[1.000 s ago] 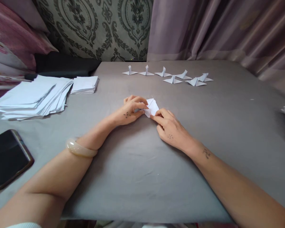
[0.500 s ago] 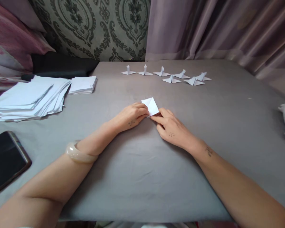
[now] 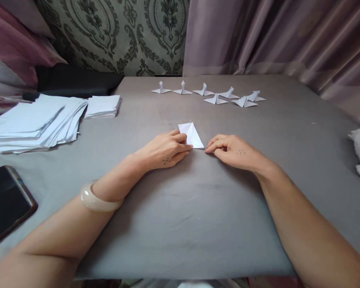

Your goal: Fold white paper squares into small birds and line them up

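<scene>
Lying flat on the grey tablecloth, in front of the row of folded paper birds and well apart from it: a folded white paper, triangular. Long axis running from the far-left corner toward the near-right tip, that sharp tip pointing right and toward the wearer. No print, label or writing readable on it.

Pressing on the paper's near-left edge: left hand, palm down, fingers loosely curled, fingertips on the paper, nothing gripped. Resting just right of the tip: right hand, palm down, fingers half curled, index fingertip at or just beside the tip; contact not clear, nothing held. Small dot marks on the backs of both hands. On the left forearm, a pale bangle.

Left of the birds: a small stack of white squares, then a larger, fanned pile of sheets. Nearer the wearer than that pile, a dark phone, screen blank.
</scene>
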`<control>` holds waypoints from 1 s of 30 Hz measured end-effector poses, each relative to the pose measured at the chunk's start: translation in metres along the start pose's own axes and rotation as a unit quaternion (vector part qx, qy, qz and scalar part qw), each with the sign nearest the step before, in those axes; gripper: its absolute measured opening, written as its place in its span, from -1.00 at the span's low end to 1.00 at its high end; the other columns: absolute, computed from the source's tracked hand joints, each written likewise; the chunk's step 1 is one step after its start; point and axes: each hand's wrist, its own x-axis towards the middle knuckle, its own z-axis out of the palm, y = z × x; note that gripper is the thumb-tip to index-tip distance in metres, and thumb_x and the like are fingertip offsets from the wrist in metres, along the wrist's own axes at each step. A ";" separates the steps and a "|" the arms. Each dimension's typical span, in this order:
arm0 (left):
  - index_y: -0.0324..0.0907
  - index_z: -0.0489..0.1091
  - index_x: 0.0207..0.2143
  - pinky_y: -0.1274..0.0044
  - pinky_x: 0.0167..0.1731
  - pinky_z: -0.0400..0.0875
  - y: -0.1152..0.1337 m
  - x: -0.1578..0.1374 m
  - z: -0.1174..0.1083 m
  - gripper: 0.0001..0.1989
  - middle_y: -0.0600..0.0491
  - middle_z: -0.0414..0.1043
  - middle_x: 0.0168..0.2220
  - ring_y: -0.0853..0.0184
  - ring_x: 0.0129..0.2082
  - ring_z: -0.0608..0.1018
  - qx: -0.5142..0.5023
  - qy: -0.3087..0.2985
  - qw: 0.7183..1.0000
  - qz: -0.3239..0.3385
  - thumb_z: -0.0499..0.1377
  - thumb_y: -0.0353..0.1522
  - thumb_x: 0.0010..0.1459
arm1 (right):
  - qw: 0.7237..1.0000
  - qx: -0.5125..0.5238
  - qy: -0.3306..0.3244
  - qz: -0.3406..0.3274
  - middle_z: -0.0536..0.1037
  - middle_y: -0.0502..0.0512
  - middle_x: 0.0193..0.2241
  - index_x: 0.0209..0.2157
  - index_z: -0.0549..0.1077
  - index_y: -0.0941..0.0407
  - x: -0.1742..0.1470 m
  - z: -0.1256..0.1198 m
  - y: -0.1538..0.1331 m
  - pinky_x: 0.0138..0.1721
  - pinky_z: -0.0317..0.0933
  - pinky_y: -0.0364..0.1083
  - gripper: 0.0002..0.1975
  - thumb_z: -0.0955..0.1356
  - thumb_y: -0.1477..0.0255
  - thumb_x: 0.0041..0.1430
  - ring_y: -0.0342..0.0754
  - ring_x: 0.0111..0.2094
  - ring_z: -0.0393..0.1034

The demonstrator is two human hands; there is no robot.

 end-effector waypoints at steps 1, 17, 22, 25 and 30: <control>-0.18 0.46 0.01 0.44 -0.20 0.36 0.000 0.000 0.000 -0.63 -0.11 0.42 -0.21 0.25 -0.23 0.43 0.003 -0.005 1.000 0.001 -0.07 -0.31 0.34 | 1.000 0.011 0.005 0.019 0.59 -0.02 -0.23 -0.44 0.61 0.03 0.001 -0.001 0.002 -0.26 0.27 -0.12 -0.67 0.24 0.58 -0.03 -0.10 -0.32 0.43; -0.17 0.39 0.09 0.44 -0.27 0.33 0.016 0.005 0.005 -0.60 -0.12 0.34 -0.26 0.26 -0.30 0.37 0.037 -0.003 0.999 -0.016 -0.10 -0.31 0.35 | 0.981 -0.049 0.155 0.103 0.56 0.01 -0.45 -0.41 0.52 0.04 0.008 0.032 -0.015 -0.40 0.16 -0.07 -0.82 0.29 0.33 0.12 -0.07 -0.44 0.36; -0.27 0.53 -0.26 0.44 -0.27 0.37 0.011 0.003 0.001 -0.61 -0.12 0.42 -0.31 0.26 -0.30 0.45 -0.046 -0.004 0.998 -0.032 -0.08 -0.33 0.34 | 0.980 -0.068 0.162 0.089 0.54 0.03 -0.41 -0.38 0.51 0.04 0.009 0.036 -0.013 -0.39 0.15 -0.07 -0.82 0.32 0.27 0.12 -0.07 -0.42 0.36; -0.26 0.51 -0.38 0.45 -0.27 0.38 0.007 0.001 -0.002 -0.64 -0.11 0.45 -0.29 0.28 -0.30 0.48 -0.083 0.007 0.996 -0.030 -0.03 -0.35 0.31 | 0.980 -0.062 0.170 0.080 0.54 0.03 -0.40 -0.36 0.52 0.05 0.009 0.038 -0.011 -0.39 0.16 -0.08 -0.83 0.33 0.27 0.11 -0.07 -0.41 0.36; -0.25 0.50 -0.44 0.49 -0.37 0.35 0.005 0.000 0.000 -0.69 -0.07 0.47 -0.32 0.30 -0.34 0.49 -0.055 0.020 0.997 -0.049 0.01 -0.38 0.25 | 0.984 -0.008 0.162 0.068 0.54 0.02 -0.40 -0.33 0.52 0.06 0.009 0.038 -0.011 -0.37 0.19 -0.09 -0.82 0.34 0.27 0.10 -0.12 -0.45 0.34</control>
